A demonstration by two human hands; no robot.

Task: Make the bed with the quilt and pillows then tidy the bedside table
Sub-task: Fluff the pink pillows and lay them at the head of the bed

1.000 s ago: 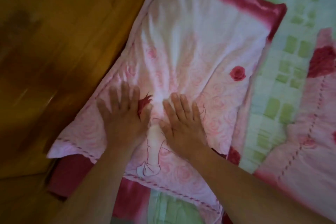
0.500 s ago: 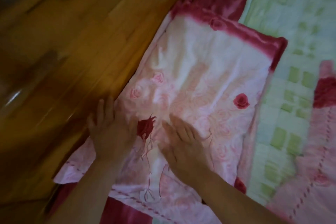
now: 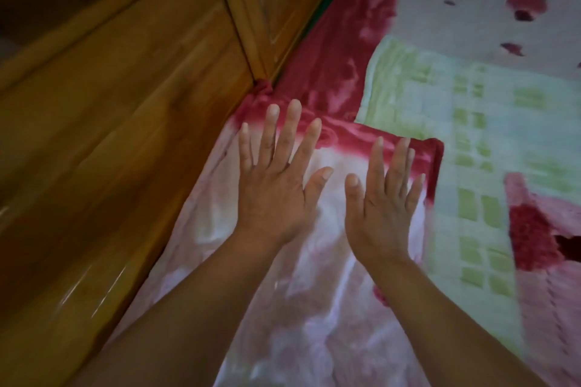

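Note:
A pink-and-white pillow (image 3: 317, 317) with a dark red border lies flat along the wooden headboard. My left hand (image 3: 275, 188) rests palm down on its far end, fingers spread over the red border. My right hand (image 3: 382, 198) lies flat beside it, fingers apart, close to the pillow's far right corner. Neither hand holds anything. A second pink pillow (image 3: 547, 248) with a red rose shows at the right edge.
The wooden headboard (image 3: 125, 141) runs along the left of the pillow. A green-and-white checked sheet (image 3: 471, 122) covers the bed to the right, over a dark red sheet (image 3: 339, 50). A white rose-printed cloth (image 3: 490, 9) lies at the far right.
Both hands have slid from the pillow's near part up to its far red-bordered end, still flat on it. The view has shifted the same way, along the headboard.

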